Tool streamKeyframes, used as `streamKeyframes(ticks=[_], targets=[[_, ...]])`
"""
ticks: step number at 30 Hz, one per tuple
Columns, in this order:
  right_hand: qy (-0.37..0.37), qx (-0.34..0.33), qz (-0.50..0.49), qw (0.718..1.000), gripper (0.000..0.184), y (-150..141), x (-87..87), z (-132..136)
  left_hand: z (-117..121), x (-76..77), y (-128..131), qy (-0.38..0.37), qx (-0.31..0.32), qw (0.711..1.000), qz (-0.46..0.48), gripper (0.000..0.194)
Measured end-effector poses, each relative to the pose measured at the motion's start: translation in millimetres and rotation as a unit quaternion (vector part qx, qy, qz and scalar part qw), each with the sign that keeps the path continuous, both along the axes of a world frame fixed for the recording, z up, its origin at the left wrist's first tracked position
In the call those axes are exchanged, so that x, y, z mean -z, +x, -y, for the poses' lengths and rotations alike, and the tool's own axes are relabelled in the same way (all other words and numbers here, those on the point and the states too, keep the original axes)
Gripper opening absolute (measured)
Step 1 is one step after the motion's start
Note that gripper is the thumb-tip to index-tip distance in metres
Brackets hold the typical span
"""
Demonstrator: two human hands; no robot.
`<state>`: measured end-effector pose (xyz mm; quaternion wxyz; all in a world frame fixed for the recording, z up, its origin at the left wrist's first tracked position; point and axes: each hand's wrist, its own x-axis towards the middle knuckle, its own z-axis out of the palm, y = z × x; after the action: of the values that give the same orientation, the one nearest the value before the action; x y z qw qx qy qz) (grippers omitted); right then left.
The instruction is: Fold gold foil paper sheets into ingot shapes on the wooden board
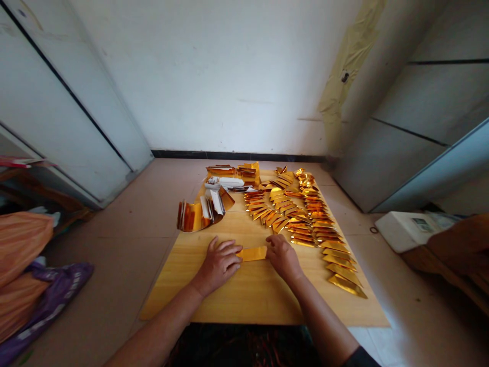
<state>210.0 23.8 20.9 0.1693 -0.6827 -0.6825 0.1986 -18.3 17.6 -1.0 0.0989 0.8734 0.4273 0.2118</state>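
A strip of gold foil paper (pixel 252 253) lies flat on the wooden board (pixel 244 300) between my two hands. My left hand (pixel 220 262) rests on the board with fingers stretched out, its fingertips pressing the strip's left end. My right hand (pixel 281 255) has its fingers curled over the strip's right end. Rows of folded gold pieces (pixel 305 219) run from the board's far side down its right edge. Stacks of unfolded gold sheets (pixel 200 213) curl up at the far left of the board.
The board sits on a tiled floor before a white wall (pixel 229 76). Orange and purple bags (pixel 26 270) lie at the left. A white box (pixel 405 229) and a brown object (pixel 458 244) stand at the right.
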Motion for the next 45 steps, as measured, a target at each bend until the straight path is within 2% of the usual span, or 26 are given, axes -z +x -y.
streamKeyframes(ticks=[3, 5, 8, 13, 19, 29, 33, 38, 41, 45], targets=[[0.003, -0.056, -0.004, 0.998, 0.031, -1, -0.8, 3, 0, -1.5, 14, 0.016, -0.029, 0.999, 0.032, 0.011], [0.005, -0.077, 0.009, 0.997, 0.024, -2, -1.0, 6, 1, -3.0, 19, 0.024, -0.045, 0.998, 0.04, 0.01], [0.031, -0.082, 0.01, 0.996, 0.017, -3, 1.3, 10, 1, -4.9, 22, 0.028, -0.059, 0.997, 0.041, 0.008], [0.087, -0.092, -0.011, 0.992, 0.029, -2, 8.6, 11, 1, -5.3, 25, 0.029, -0.065, 0.996, 0.052, 0.024], [0.119, -0.104, -0.009, 0.987, 0.018, -5, 9.4, 9, -2, -1.4, 28, 0.051, -0.064, 0.994, 0.066, 0.032], [0.178, -0.136, -0.015, 0.975, 0.015, -4, 10.3, 10, -4, -1.2, 29, 0.056, -0.066, 0.994, 0.074, 0.024], [0.212, -0.15, 0.038, 0.965, 0.013, -2, 12.6, 11, -3, -3.0, 30, 0.074, -0.057, 0.993, 0.07, 0.022], [0.279, -0.19, 0.135, 0.932, 0.011, 2, 14.9, 15, 0, -5.1, 31, 0.11, -0.054, 0.99, 0.068, 0.021], [0.294, -0.205, 0.146, 0.922, 0.012, 3, 14.6, 19, 2, -6.8, 33, 0.13, -0.049, 0.987, 0.075, 0.018], [0.287, -0.212, 0.127, 0.925, 0.013, 1, 15.7, 22, 3, -7.9, 34, 0.127, -0.043, 0.988, 0.078, 0.01]])
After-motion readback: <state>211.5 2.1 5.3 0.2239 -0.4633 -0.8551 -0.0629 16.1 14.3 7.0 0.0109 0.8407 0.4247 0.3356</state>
